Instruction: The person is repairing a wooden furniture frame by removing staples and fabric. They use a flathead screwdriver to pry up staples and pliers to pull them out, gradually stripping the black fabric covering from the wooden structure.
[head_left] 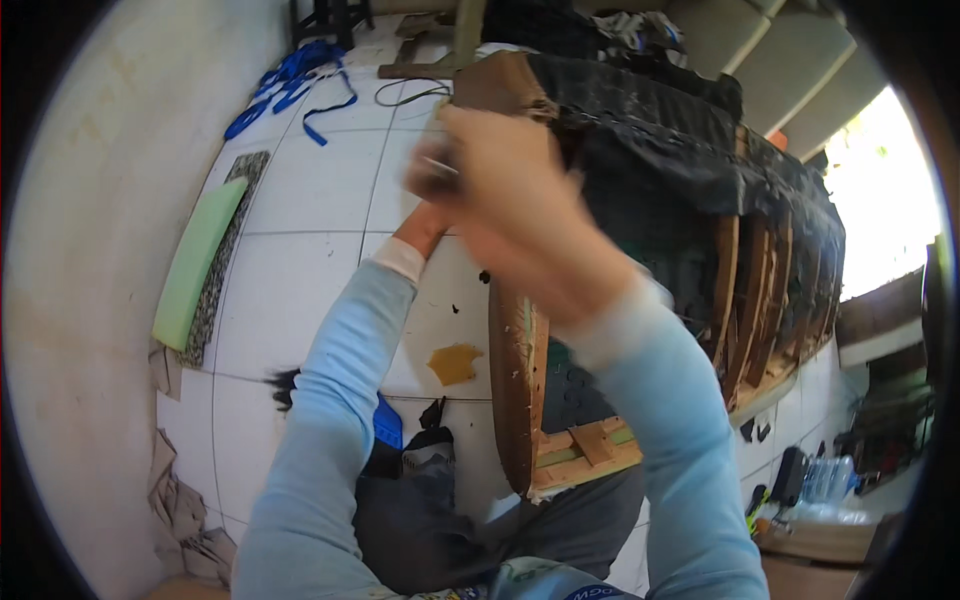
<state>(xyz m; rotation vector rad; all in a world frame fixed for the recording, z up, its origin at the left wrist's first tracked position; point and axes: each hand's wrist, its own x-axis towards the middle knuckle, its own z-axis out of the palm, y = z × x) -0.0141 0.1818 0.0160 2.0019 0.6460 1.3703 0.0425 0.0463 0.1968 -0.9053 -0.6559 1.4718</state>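
Note:
My right hand, blurred by motion, is raised at the near upper corner of a stripped sofa frame, with its fingers closed round a small dark object that I cannot make out. My left hand is lower, behind the right one, its fingers hidden. Loose black fabric drapes over the frame's top and back. Exposed wooden slats and a bottom rail show on the frame, which stands just in front of my legs.
At left are a wall, a pale green foam piece on a speckled strip and blue straps. An orange scrap lies on the tiled floor. A water bottle and dark tools are at lower right.

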